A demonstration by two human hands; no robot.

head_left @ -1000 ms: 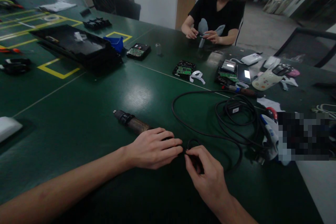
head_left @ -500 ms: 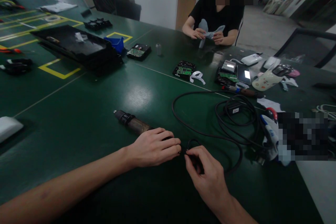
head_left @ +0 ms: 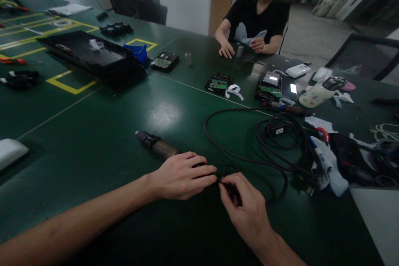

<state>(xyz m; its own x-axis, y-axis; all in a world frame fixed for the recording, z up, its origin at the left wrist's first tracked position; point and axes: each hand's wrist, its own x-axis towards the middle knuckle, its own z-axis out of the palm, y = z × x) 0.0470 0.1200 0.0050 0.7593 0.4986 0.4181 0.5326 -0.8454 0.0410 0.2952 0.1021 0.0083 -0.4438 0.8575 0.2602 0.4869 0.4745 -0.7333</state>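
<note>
A dark tool with a brown metal barrel lies on the green table. My left hand is closed over its rear end and hides it. My right hand pinches the black cable where it leaves the tool, fingertips touching those of the left hand. The cable loops away to the right into a coil.
Across the table a person in a black top handles small grey items. Circuit boards, a black tray, a blue bin, a soldering iron and a white appliance lie about. Clutter fills the right edge.
My hands have barely moved. The person opposite has lowered one hand flat to the table and set down the grey item held up earlier.
</note>
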